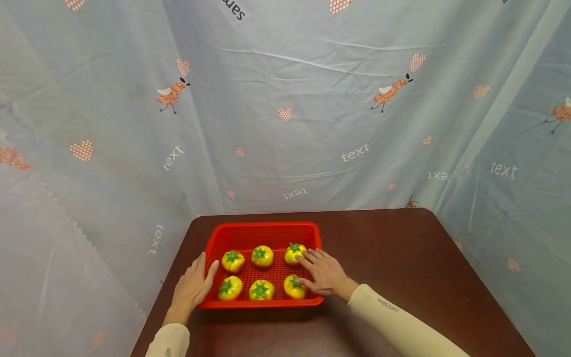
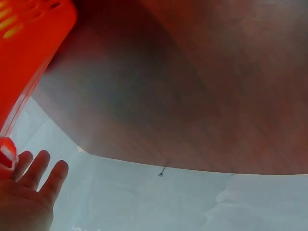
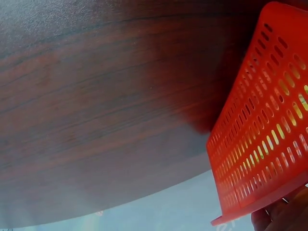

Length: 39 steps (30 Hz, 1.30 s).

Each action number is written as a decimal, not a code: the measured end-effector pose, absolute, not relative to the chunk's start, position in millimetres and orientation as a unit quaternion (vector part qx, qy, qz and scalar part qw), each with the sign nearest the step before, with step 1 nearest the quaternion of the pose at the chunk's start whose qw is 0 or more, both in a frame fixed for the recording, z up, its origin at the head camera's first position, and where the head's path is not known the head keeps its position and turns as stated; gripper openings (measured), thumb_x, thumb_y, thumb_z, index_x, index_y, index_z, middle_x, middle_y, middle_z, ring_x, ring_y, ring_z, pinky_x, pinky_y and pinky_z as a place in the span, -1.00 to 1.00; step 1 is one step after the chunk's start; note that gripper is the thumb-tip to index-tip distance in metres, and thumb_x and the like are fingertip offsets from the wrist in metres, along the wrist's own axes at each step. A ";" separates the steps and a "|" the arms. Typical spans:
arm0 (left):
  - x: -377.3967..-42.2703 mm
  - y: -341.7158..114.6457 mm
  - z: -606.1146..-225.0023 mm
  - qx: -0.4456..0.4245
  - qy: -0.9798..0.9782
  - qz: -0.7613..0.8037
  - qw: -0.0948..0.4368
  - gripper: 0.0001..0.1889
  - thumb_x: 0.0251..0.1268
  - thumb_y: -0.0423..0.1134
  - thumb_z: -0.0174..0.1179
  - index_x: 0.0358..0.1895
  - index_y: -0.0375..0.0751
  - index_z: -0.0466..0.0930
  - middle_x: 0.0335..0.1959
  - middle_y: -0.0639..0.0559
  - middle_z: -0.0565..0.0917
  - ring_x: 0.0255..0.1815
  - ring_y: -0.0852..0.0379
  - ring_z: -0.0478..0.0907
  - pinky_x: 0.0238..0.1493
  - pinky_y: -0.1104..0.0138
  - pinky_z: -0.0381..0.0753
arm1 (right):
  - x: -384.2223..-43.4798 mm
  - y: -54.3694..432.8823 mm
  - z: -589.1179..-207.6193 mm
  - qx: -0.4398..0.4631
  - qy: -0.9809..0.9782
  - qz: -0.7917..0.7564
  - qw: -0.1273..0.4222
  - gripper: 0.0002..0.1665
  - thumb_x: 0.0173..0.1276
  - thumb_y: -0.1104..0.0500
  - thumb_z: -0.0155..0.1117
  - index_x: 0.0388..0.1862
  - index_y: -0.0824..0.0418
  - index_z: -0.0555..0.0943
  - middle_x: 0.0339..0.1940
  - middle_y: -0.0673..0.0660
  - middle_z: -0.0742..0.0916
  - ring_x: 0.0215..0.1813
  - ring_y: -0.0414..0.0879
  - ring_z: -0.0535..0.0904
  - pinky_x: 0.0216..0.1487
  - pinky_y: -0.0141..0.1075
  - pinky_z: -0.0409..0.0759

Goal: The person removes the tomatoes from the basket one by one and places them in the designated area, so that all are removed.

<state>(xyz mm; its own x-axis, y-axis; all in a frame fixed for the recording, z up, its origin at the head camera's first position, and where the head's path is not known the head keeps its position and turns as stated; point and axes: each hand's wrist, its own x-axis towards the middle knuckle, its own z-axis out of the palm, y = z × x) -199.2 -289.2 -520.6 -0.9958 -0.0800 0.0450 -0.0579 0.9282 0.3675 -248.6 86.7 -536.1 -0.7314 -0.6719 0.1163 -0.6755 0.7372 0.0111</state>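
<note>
A red plastic basket (image 1: 263, 304) with slotted walls sits on the table. Inside lie several yellow tomatoes (image 1: 262, 256) with green leafy tops, in two rows. At the basket's left side is my left hand (image 1: 193, 285), fingers extended along the outside of the rim and thumb toward the inside. The left wrist view shows those fingers (image 2: 54, 180) straight beside the red rim. My right hand (image 1: 326, 274) reaches over the right rim, its straight fingers over the right-hand tomatoes. Most of it is hidden behind the basket wall (image 3: 250, 159) in the right wrist view.
The dark brown table (image 1: 392, 277) extends to the right of the basket and in front of it. A pale blue curtain (image 1: 312, 148) with printed birds and hearts hangs behind the table and along both sides.
</note>
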 end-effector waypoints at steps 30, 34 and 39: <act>-170.2 -295.9 -545.5 -0.019 -0.983 -0.160 0.086 0.21 0.10 0.39 0.19 0.53 -0.47 -0.13 0.53 -0.43 0.03 0.34 -0.50 0.28 0.24 -0.28 0.35 | -253.6 82.8 -533.4 0.384 -0.923 0.000 -0.012 -0.22 0.31 -0.44 0.02 0.27 0.03 0.57 0.21 -0.01 0.69 0.38 -0.02 0.44 0.58 -0.10 0.05; -170.5 -297.2 -545.4 -0.025 -0.982 -0.165 0.089 0.23 0.07 0.39 0.23 0.53 -0.47 -0.14 0.54 -0.42 0.02 0.35 -0.50 0.27 0.25 -0.27 0.35 | -255.9 82.5 -529.9 0.403 -0.915 -0.011 -0.015 -0.23 0.25 -0.46 0.08 0.22 0.00 0.61 0.14 -0.04 0.72 0.33 -0.03 0.47 0.56 -0.11 0.09; -168.6 -299.1 -546.6 -0.032 -0.981 -0.175 0.077 0.27 0.01 0.38 0.28 0.52 -0.50 -0.14 0.53 -0.46 0.00 0.39 -0.51 0.20 0.28 -0.30 0.29 | -258.9 81.7 -531.2 0.418 -0.908 -0.018 -0.013 -0.21 0.18 -0.50 0.13 0.17 -0.01 0.64 0.08 -0.06 0.75 0.27 -0.04 0.50 0.54 -0.12 0.12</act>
<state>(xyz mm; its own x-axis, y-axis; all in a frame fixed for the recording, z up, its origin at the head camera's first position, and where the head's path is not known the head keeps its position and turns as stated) -168.6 -299.1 -546.6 -0.9860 0.0350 0.1629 0.0893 0.9365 0.3392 -258.9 81.7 -531.2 -0.6509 -0.7582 -0.0391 -0.7591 0.6505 0.0227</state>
